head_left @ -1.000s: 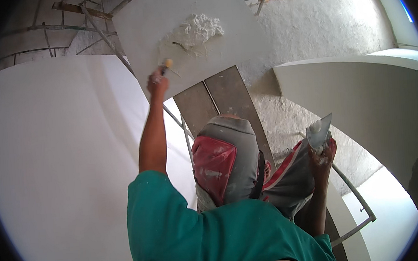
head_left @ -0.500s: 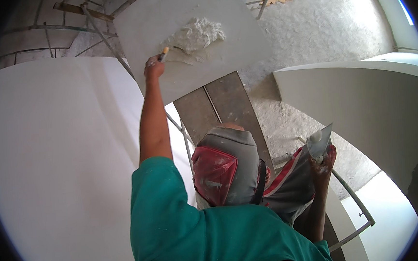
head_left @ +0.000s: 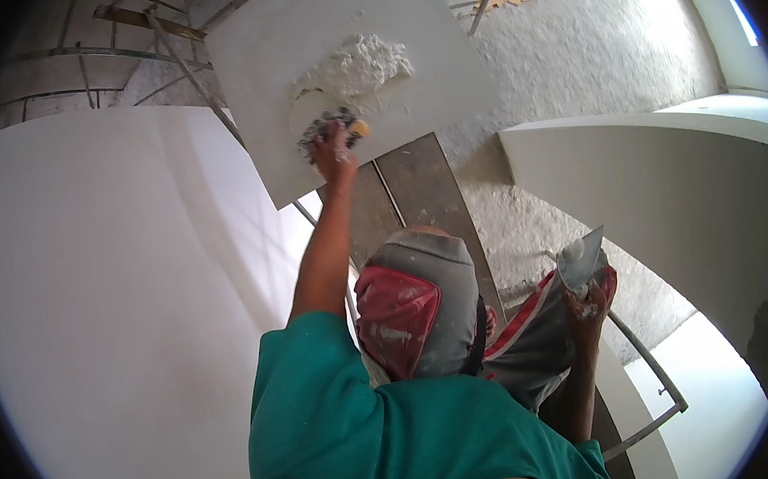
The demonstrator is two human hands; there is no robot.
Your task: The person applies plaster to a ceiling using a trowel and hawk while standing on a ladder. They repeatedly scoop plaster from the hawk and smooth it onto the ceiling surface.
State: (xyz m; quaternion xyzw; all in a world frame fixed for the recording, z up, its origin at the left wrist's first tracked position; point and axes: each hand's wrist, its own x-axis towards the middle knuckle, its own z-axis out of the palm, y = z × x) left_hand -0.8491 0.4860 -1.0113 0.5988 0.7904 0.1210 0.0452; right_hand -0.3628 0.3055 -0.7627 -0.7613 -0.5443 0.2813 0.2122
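Observation:
My left hand [head_left: 335, 154] is closed around a trowel [head_left: 321, 135], whose dark surface is smeared with white; a yellow end [head_left: 358, 128] of it sticks out beside my fingers. The hand is over the near part of a pale mixing board [head_left: 446, 102], just nearer than a heap of wet white plaster [head_left: 359, 68]. Whether the trowel touches the board I cannot tell. Low at the right, beside my knee, my plaster-spotted right hand [head_left: 589, 301] grips a flat grey finishing trowel [head_left: 586, 261] with a white lump on it. Its handle is mostly hidden.
Under me runs a brown plank platform [head_left: 425, 183]. Metal scaffold tubes [head_left: 655, 358] stand at the right and more tubes [head_left: 185, 62] at the upper left. A smooth white wall [head_left: 112, 303] fills the left. A curved grey wall [head_left: 655, 167] rises at the right above rough flooring [head_left: 602, 46].
My left hand has swung right and nearer with its trowel, from the left side of the plaster heap to the board's near part. My right hand stays almost in place, its trowel slightly turned.

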